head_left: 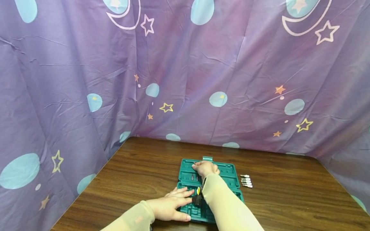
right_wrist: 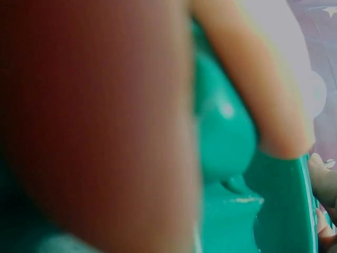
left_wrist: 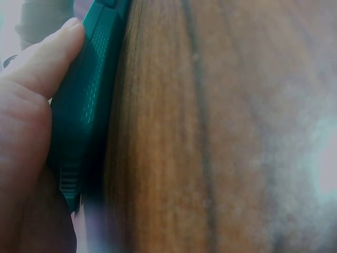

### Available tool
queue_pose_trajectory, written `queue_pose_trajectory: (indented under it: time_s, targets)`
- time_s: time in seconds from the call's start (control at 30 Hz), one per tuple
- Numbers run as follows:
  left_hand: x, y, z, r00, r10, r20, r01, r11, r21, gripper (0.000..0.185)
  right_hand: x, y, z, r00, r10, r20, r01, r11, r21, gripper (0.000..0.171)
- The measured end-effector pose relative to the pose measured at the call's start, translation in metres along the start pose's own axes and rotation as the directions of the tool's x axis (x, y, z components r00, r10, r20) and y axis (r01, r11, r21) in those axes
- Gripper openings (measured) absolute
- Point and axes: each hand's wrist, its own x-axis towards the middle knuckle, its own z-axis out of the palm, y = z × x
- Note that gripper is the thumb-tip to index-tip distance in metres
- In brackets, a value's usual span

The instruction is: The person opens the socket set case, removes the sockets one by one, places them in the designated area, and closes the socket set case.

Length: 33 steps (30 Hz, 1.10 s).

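Note:
An unfolded green plastic case (head_left: 229, 170) with moulded slots lies on the table, its two halves flat. My left hand (head_left: 170, 203) rests with spread, straight fingers over the near half's left side. In the left wrist view, the thumb (left_wrist: 63, 47) lies along the case's ridged outer wall (left_wrist: 92, 79). Over the far half, my right hand (head_left: 206, 168) reaches down with bent fingers at the slots. A blurred finger (right_wrist: 284, 121) touches the green moulding in the right wrist view; I cannot tell whether the fingertips pinch anything. Small dark pieces (head_left: 194, 177) sit in slots beside this hand.
Several small silver socket-like bits (head_left: 246, 181) lie in a group on the wooden table (head_left: 289, 192), right of the case. A latch tab (head_left: 207, 158) sticks out at the case's far edge. Purple patterned cloth (head_left: 185, 80) hangs behind and along the sides.

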Motion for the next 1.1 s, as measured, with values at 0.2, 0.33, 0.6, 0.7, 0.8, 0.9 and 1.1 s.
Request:
queue_pose_trajectory:
  time_s: [0.2, 0.33, 0.6, 0.7, 0.8, 0.9, 1.1]
  targets:
    - [-0.001, -0.001, 0.001, 1.0, 0.009, -0.007, -0.009, 1.0, 0.005, 0.062, -0.008, -0.003, -0.001, 1.0, -0.015, -0.022, 0.017, 0.998, 0.059, 0.018]
    - [-0.002, -0.002, 0.001, 1.0, 0.009, -0.008, -0.009, 1.0, -0.002, 0.062, -0.008, -0.003, -0.001, 0.999, -0.039, -0.027, 0.041, 0.995, 0.088, 0.019]
    - [-0.003, -0.001, 0.001, 1.0, 0.013, 0.003, -0.013, 1.0, -0.023, 0.064, -0.003, 0.001, 0.003, 0.998, -0.065, -0.022, 0.068, 0.99, 0.126, 0.019]
    - [-0.001, -0.002, 0.0, 1.0, 0.027, 0.01, -0.027, 0.999, -0.017, 0.063, -0.005, 0.002, -0.002, 0.997, -0.08, -0.005, 0.08, 0.988, 0.133, 0.02]
    - [0.001, -0.002, 0.0, 0.999, 0.048, 0.015, -0.048, 0.999, 0.001, 0.063, -0.007, 0.003, -0.012, 0.994, -0.11, 0.009, 0.108, 0.988, 0.108, 0.019]
    - [0.002, -0.003, 0.0, 0.998, 0.055, 0.021, -0.055, 0.998, 0.004, 0.063, -0.007, 0.003, -0.022, 0.986, -0.167, 0.012, 0.166, 0.984, 0.065, 0.017]
    - [0.0, -0.002, 0.0, 0.998, 0.049, 0.036, -0.048, 0.999, -0.021, 0.065, -0.001, 0.014, -0.042, 0.954, -0.298, 0.034, 0.293, 0.95, 0.109, 0.015]
